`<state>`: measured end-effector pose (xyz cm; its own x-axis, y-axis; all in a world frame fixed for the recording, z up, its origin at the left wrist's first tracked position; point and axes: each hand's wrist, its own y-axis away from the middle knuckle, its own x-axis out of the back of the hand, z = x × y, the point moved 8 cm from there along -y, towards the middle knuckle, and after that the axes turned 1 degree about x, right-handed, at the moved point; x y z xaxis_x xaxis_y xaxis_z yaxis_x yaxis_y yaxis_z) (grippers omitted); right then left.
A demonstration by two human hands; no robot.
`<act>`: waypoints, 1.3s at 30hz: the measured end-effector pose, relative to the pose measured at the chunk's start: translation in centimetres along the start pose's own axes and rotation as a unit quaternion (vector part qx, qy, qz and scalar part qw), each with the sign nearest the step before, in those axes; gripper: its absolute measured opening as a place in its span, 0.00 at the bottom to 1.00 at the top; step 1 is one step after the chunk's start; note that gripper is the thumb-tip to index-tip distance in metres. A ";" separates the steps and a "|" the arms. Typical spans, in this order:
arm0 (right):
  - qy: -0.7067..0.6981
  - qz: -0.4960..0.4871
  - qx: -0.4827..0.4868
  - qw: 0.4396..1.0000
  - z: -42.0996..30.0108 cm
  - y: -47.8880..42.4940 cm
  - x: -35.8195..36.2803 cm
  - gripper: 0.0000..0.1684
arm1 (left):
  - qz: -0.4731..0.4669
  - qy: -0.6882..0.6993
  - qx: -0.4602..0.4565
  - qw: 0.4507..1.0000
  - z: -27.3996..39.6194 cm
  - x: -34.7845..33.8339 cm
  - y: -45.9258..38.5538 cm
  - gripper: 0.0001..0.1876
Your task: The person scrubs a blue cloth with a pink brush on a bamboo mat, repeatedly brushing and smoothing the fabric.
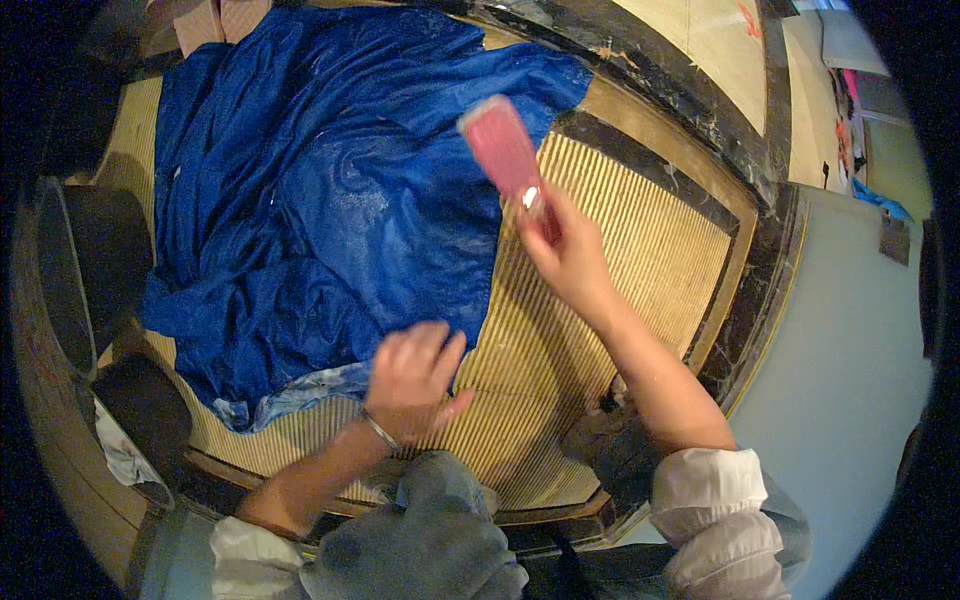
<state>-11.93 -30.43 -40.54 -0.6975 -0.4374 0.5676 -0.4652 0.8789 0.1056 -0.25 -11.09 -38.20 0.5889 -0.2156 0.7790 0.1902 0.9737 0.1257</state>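
Note:
A rumpled blue cloth (330, 195), perhaps a garment or cover, lies over a yellow ribbed mat (630, 232). Pale lint or dust marks its middle, and a light patterned underside (315, 390) shows along the near edge. My right hand (566, 247) grips a pink flat-headed tool (501, 142) above the cloth's right side. Motion blur hides whether this is a brush or a lint remover. Palm down, my left hand (416, 371) is at the cloth's near edge with fingers apart; whether it presses on the fabric I cannot tell. A bracelet (381, 431) circles that wrist.
A dark marbled border (735, 337) with a wooden edge frames the mat. Dark open containers (105, 270) stand along the left. My grey-clad knee (420, 540) is at the near edge. Pale blue-grey floor (817, 315) extends to the right, and pinkish quilted material (217, 22) shows at the top left.

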 end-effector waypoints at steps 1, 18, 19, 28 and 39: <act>-0.017 -0.064 -0.020 0.998 -0.4 1.4 -0.9 0.30 | -0.066 0.001 0.031 0.997 0.1 -2.1 1.6 0.35; 0.202 -0.296 0.223 0.907 -5.0 14.0 -9.1 0.38 | 0.114 0.033 0.154 0.981 -0.8 -4.3 7.9 0.21; 0.185 -0.319 0.202 0.907 -5.4 14.1 -9.2 0.38 | 0.139 0.039 0.144 0.979 -1.0 -4.3 8.1 0.18; 0.327 -0.372 0.299 0.816 -4.8 13.2 -10.6 0.34 | 0.138 0.076 0.134 0.978 -2.4 -5.2 9.1 0.13; 0.389 -0.243 0.325 0.827 -1.1 13.0 -9.0 0.36 | 0.202 0.108 0.249 0.941 -4.0 -3.2 9.6 0.25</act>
<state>-11.10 -14.91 -43.40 0.1034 -0.2312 0.9674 -0.9587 0.2359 0.1588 2.85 -1.38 -41.93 0.6898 0.2221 0.6891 -0.4436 0.8818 0.1599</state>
